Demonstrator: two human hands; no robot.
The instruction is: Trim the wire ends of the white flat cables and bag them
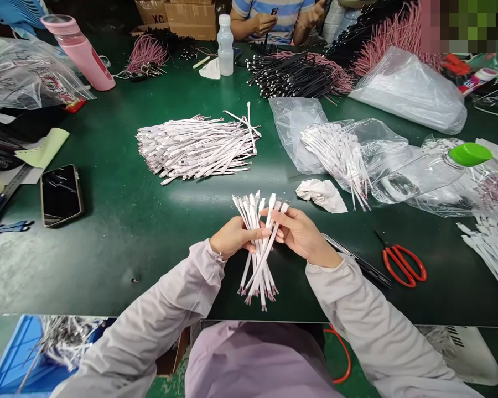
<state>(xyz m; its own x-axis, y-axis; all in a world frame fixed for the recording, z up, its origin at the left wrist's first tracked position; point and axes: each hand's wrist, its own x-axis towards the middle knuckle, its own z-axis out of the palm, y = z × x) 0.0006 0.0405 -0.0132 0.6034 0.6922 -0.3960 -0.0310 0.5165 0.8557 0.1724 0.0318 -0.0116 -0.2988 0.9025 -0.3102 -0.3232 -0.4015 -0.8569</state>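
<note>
Between my two hands is a loose bundle of short white cables, with connector plugs at the far end and frayed pinkish wires at the near end. My left hand wraps round the bundle's middle, its thumb lying across the cables. With thumb and fingers, my right hand pinches a few of the cables near their plugs on the right side. Beyond the hands lies a large pile of similar white cables. A crumpled white tissue is just past my right hand.
Red-handled scissors and dark tweezers-like tools lie right of my right arm. A phone is at left. Plastic bags of cables fill the right side. A pink bottle stands far left. Across the table sits another person.
</note>
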